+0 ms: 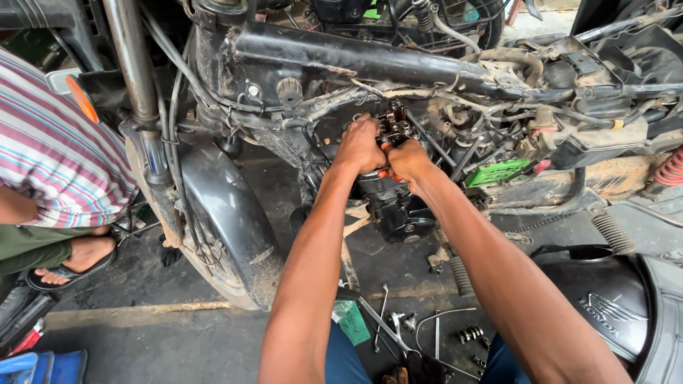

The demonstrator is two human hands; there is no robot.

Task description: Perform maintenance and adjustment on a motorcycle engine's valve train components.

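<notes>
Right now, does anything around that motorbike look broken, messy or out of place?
Yes. The bike is stripped: bare frame caked with dried mud, loose wires hanging by the open engine, where both hands, left and right, work. Wrenches and small parts lie scattered on the floor, and a removed tank sits there too.

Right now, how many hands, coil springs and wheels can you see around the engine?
Hands on the engine: 2, left hand and right hand
Coil springs: 3, red spring, grey spring, floor spring
Wheels: 1, front wheel
Total: 6
</notes>
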